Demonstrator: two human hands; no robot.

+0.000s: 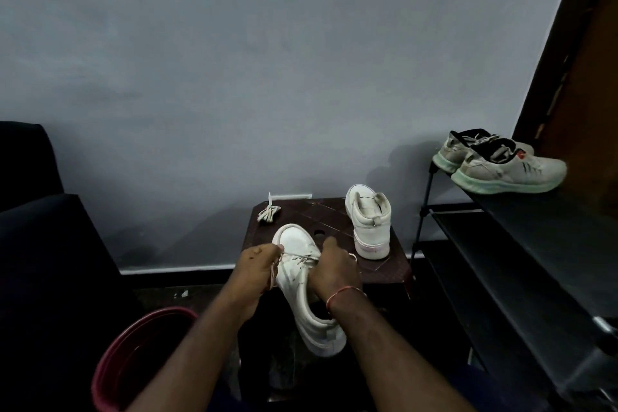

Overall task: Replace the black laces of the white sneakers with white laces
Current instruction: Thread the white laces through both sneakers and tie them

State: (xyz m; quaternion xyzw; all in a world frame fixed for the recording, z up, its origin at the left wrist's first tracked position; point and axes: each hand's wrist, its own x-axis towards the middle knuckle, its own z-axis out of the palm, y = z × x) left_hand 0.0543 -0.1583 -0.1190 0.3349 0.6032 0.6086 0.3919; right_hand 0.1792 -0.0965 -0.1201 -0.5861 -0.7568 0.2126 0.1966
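Grey wall behind a dark brown plastic surface [329, 211]. At its near edge, a white leather sneaker [296, 242], its white lace [301, 257] partly threaded, each end pinched by the left hand [257, 261] and right hand [334, 267]. The second white sneaker [371, 224], right edge, seemingly awaits lacing; a bundled white lace [268, 213] lies at the far-left corner.

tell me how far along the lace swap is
Done: the held sneaker shows no black lace. In hand: left hand and right hand grip a white lace at its eyelets. Left: finishing it, then the second sneaker on the stool, with the bundled lace beside it unused.
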